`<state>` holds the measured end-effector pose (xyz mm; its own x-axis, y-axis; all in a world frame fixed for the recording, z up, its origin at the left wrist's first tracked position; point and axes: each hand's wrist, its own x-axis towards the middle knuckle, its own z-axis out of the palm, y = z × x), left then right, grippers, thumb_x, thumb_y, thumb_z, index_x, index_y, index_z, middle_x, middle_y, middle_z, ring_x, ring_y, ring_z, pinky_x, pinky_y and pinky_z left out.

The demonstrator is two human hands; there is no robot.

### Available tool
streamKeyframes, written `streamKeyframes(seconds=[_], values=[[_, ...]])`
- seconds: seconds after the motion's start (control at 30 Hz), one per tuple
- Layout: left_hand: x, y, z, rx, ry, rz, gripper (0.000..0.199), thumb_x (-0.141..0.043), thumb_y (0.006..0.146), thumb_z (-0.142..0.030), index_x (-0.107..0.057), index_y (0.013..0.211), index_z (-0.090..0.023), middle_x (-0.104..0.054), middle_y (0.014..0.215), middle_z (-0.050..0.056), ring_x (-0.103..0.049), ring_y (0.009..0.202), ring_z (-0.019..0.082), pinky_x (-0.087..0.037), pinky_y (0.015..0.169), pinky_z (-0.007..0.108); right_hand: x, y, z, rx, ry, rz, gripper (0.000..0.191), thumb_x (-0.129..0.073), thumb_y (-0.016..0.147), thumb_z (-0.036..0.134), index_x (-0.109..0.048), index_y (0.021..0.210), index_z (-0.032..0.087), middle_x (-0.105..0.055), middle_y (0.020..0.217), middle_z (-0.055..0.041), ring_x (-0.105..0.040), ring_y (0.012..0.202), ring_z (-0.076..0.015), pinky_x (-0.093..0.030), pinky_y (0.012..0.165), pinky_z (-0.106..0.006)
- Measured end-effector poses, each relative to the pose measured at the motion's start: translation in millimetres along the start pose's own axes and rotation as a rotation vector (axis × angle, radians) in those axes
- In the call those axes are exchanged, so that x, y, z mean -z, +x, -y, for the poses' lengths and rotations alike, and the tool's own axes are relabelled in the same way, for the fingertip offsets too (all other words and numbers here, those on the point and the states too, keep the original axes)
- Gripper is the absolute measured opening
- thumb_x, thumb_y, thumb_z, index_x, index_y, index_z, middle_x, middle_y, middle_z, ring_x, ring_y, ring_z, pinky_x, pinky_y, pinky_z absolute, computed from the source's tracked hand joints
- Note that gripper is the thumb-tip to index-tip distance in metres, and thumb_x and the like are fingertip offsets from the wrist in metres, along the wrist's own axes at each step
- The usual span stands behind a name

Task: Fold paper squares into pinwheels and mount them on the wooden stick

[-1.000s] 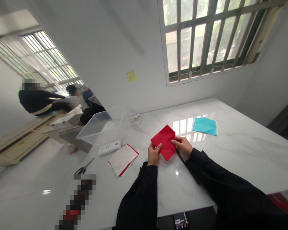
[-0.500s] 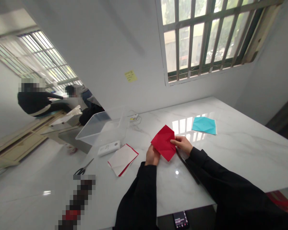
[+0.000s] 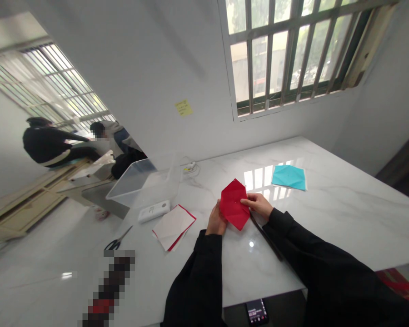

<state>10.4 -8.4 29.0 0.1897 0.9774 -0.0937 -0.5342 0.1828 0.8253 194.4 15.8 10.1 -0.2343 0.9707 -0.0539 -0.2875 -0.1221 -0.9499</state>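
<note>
The left hand's (image 3: 217, 221) fingers are mostly hidden behind the folded red paper piece (image 3: 234, 205) near the centre of the frame; they grip its left side, though how firmly cannot be told. The right hand (image 3: 259, 205) pinches the paper's right edge, thumb on the front, the other fingertips out of sight. The six-sided paper's long axis runs nearly upright in the frame, one tip pointing up and slightly left, the other down and slightly right. Its underside cannot be seen. The right sleeve (image 3: 306, 245) partly covers a thin, dark, straight strip (image 3: 266, 237) below that hand. At the bottom edge, a black phone with a lit screen (image 3: 257, 312) is cut off, its text too small to read. Pixelation blurs the lower left.
</note>
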Motion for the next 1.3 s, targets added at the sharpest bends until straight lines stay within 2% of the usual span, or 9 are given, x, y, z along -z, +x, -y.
streamKeyframes(seconds=[0.1,0.2,0.37,0.53,0.87,1.3], values=[[2.0,2,5,-0.036,0.049,-0.007,0.056,-0.079,0.077,-0.052,-0.066,0.118,-0.016,-0.072,0.117,0.015,-0.066,0.116,0.031,-0.053,0.1,0.043,-1,0,-2,0.014,0.028,0.034,0.046,-0.088,0.063,0.048,-0.076,0.09,0.013,-0.077,0.086,-0.0084,-0.07,0.077,-0.0226,-0.054,0.072,-0.034],[7.4,5,10,-0.065,0.098,-0.061,0.051,-0.085,0.071,-0.043,-0.067,0.111,-0.016,-0.074,0.111,0.013,-0.071,0.105,0.028,-0.054,0.097,0.042,0,1,-6,0.018,0.039,0.072,0.046,-0.089,0.061,0.047,-0.076,0.088,0.013,-0.078,0.085,-0.0085,-0.071,0.078,-0.0227,-0.055,0.079,-0.037],[15.4,8,15,-0.079,0.185,-0.096,0.049,-0.087,0.068,-0.043,-0.07,0.104,-0.015,-0.076,0.103,0.011,-0.072,0.094,0.026,-0.056,0.09,0.04,2,4,-12,0.024,0.005,0.098,0.045,-0.088,0.062,0.047,-0.077,0.089,0.012,-0.078,0.086,-0.0086,-0.071,0.076,-0.0216,-0.055,0.077,-0.037],[17.4,9,16,-0.11,0.232,-0.122,0.048,-0.085,0.069,-0.047,-0.072,0.102,-0.014,-0.076,0.097,0.01,-0.072,0.086,0.023,-0.057,0.082,0.035,3,3,-11,0.058,-0.079,0.13,0.051,-0.084,0.066,0.052,-0.079,0.097,0.012,-0.078,0.088,-0.0092,-0.071,0.081,-0.0262,-0.056,0.082,-0.042],[16.5,9,18,-0.136,0.322,-0.184,0.046,-0.082,0.071,-0.053,-0.075,0.095,-0.014,-0.076,0.085,0.007,-0.069,0.074,0.02,-0.054,0.072,0.03,6,4,-17,0.124,-0.251,0.155,0.045,-0.077,0.075,0.055,-0.08,0.089,0.012,-0.078,0.086,-0.0074,-0.07,0.075,-0.0235,-0.055,0.074,-0.035],[16.7,8,18,-0.182,0.43,-0.16,0.041,-0.078,0.076,-0.053,-0.074,0.089,-0.014,-0.072,0.077,0.004,-0.063,0.066,0.017,-0.049,0.061,0.025,7,6,-20,0.131,-0.34,0.134,0.047,-0.074,0.078,0.056,-0.079,0.089,0.011,-0.076,0.082,-0.0077,-0.067,0.073,-0.0228,-0.053,0.069,-0.034]])
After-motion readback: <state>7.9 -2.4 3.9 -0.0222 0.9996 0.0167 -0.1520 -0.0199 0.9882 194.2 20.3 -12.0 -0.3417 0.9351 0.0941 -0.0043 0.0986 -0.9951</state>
